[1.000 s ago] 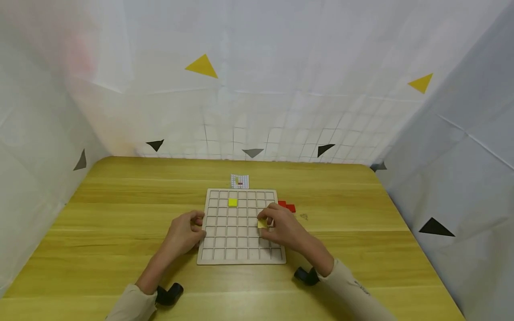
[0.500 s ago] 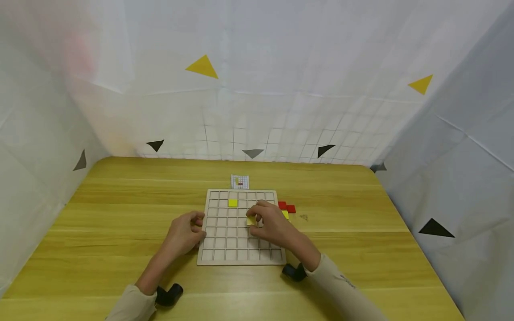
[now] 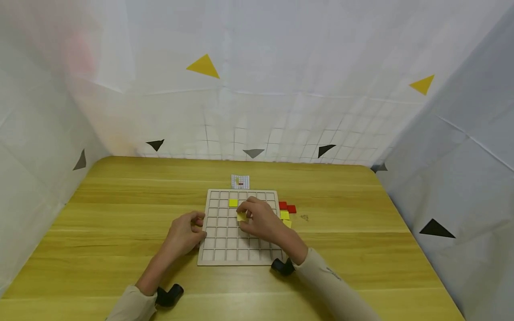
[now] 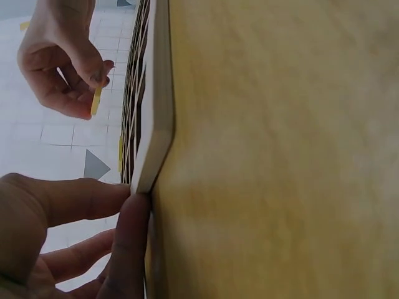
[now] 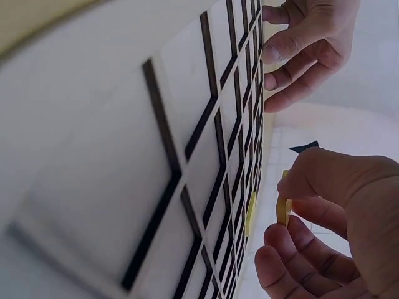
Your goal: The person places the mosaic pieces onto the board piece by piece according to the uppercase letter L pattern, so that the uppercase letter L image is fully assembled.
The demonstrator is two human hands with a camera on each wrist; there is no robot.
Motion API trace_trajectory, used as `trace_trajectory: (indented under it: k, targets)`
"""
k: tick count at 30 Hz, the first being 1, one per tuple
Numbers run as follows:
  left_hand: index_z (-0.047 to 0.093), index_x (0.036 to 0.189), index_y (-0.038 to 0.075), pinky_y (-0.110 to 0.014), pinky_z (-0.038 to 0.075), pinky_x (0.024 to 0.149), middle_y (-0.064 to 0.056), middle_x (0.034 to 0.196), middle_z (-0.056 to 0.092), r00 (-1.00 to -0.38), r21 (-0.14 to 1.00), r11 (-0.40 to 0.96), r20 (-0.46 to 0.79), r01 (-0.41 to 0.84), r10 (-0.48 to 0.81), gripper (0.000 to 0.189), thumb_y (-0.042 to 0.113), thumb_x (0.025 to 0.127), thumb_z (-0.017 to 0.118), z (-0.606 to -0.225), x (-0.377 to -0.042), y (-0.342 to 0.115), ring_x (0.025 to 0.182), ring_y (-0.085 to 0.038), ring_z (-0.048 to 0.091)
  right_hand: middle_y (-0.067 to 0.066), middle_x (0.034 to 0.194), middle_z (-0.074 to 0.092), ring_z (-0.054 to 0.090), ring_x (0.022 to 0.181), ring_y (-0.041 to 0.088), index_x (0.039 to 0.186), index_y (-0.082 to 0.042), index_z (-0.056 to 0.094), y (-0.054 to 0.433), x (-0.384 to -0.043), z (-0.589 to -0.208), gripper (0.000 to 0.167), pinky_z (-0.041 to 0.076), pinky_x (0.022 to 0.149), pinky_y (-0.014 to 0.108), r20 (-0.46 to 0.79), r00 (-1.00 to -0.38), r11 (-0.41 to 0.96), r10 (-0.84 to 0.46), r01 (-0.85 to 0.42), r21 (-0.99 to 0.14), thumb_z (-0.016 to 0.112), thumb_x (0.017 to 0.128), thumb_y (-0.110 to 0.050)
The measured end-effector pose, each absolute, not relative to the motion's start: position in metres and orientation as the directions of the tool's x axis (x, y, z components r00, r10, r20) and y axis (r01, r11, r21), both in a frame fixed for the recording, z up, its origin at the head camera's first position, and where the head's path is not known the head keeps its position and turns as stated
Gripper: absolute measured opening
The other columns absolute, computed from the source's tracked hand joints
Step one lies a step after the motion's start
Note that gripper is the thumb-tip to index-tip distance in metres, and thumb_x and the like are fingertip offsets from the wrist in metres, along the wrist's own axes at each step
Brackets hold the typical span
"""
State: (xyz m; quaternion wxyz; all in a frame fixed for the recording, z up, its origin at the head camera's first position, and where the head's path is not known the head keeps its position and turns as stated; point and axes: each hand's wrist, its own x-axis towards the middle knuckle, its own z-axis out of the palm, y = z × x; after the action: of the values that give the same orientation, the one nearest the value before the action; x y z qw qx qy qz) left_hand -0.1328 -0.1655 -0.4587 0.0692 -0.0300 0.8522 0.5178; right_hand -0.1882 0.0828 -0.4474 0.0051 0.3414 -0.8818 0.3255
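Observation:
A wooden grid board [image 3: 221, 249] with square cells lies on the table, one yellow tile [image 3: 233, 203] set in an upper cell. My left hand [image 3: 184, 234] holds the board's left edge, thumb and finger meeting at its rim in the left wrist view. My right hand [image 3: 261, 220] pinches another yellow tile [image 5: 283, 202] between thumb and fingers, held above the middle of the board. A gap shows between this tile and the board's surface in the right wrist view. Part of the board is hidden under the right hand.
Right of the board lie red tiles [image 3: 292, 209] and yellow tiles [image 3: 284, 215], partly hidden by the right hand. A small printed grid card [image 3: 240, 182] lies behind the board. White sheeting [image 3: 305, 53] encloses the table [image 3: 345, 214] at the back and sides.
My right hand has moved left across the board with the yellow tile, uncovering yellow tiles at the board's right side. The left hand has stayed at the board's left edge.

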Motion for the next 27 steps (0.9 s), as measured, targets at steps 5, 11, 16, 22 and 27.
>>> trace_trajectory:
  k: [5,11,16,22,27]
  targets:
    - [0.06,0.128,-0.006,-0.031,0.056,0.055,-0.016,0.107,0.061,-0.989,0.883,0.453,-0.149,-0.124,0.02,0.049,-0.007,0.081,0.071,-0.458,-0.133,-0.165,0.084,-0.021,0.065,0.002,0.097,0.061,0.062,0.084,0.017,0.107,-0.005,0.073,0.075,-0.193,-0.448,0.024,0.052,0.071,0.024,0.204,-0.774,0.57,-0.599,-0.592,-0.569,0.076,0.083,-0.008]
    - [0.06,0.128,-0.006,-0.032,0.056,0.054,-0.015,0.106,0.061,-0.989,0.883,0.452,-0.15,-0.127,0.014,0.05,-0.007,0.08,0.071,-0.459,-0.133,-0.165,0.084,-0.021,0.065,0.003,0.098,0.061,0.063,0.086,0.018,0.108,-0.004,0.073,0.066,-0.198,-0.449,0.024,0.052,0.073,0.024,0.191,-0.778,0.577,-0.599,-0.584,-0.572,0.075,0.084,-0.008]
    - [0.059,0.129,-0.005,-0.032,0.056,0.055,-0.015,0.107,0.061,-0.988,0.879,0.459,-0.153,-0.13,0.012,0.05,-0.007,0.08,0.071,-0.46,-0.134,-0.165,0.085,-0.021,0.065,0.004,0.099,0.062,0.064,0.085,0.018,0.107,-0.004,0.073,0.06,-0.204,-0.453,0.024,0.052,0.073,0.024,0.198,-0.774,0.582,-0.601,-0.594,-0.555,0.075,0.083,-0.005]
    - [0.059,0.129,-0.005,-0.032,0.056,0.054,-0.015,0.107,0.061,-0.988,0.879,0.458,-0.154,-0.133,0.008,0.05,-0.007,0.08,0.07,-0.461,-0.134,-0.165,0.084,-0.021,0.065,0.004,0.096,0.062,0.062,0.082,0.015,0.106,-0.005,0.073,0.056,-0.209,-0.456,0.022,0.052,0.07,0.023,0.182,-0.776,0.607,-0.604,-0.595,-0.527,0.074,0.083,-0.004]
    - [0.059,0.129,-0.005,-0.032,0.056,0.053,-0.015,0.107,0.061,-0.988,0.881,0.455,-0.151,-0.13,0.01,0.05,-0.007,0.08,0.07,-0.461,-0.135,-0.165,0.084,-0.02,0.066,0.004,0.096,0.063,0.063,0.082,0.015,0.104,-0.005,0.074,0.054,-0.212,-0.457,0.02,0.052,0.07,0.023,0.174,-0.781,0.619,-0.599,-0.59,-0.518,0.074,0.084,-0.004]
